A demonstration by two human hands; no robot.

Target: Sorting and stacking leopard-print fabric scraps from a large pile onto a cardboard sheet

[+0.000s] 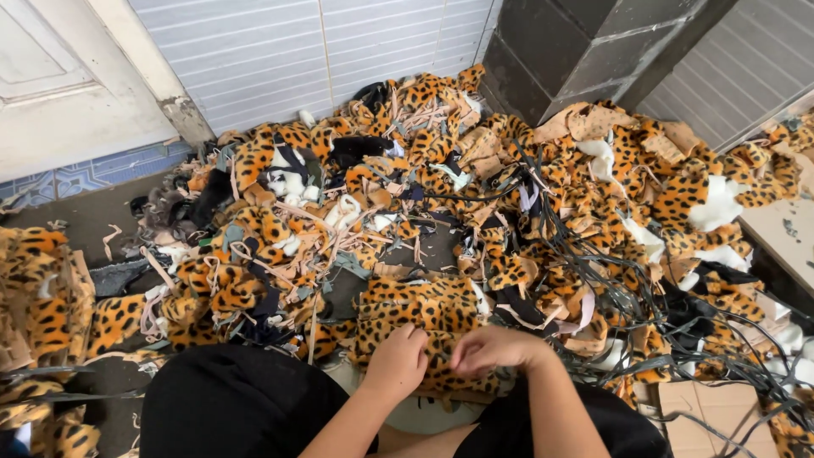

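A piece of orange leopard-print plush fabric (424, 314) lies in front of me at the bottom centre. My left hand (397, 360) is closed on its near edge. My right hand (492, 348) sits right beside it, fingers curled and pinching the same fabric edge. Both forearms come up from the bottom of the view, over my black-clad knees (229, 407).
A big heap of leopard-print scraps (526, 195), white fluff, beige strips and black cords covers the floor ahead. A stack of cut pieces (38, 297) sits at the left. A white door (59, 76), grey panelled wall, dark block pillar (577, 42) and cardboard (712, 416) surround it.
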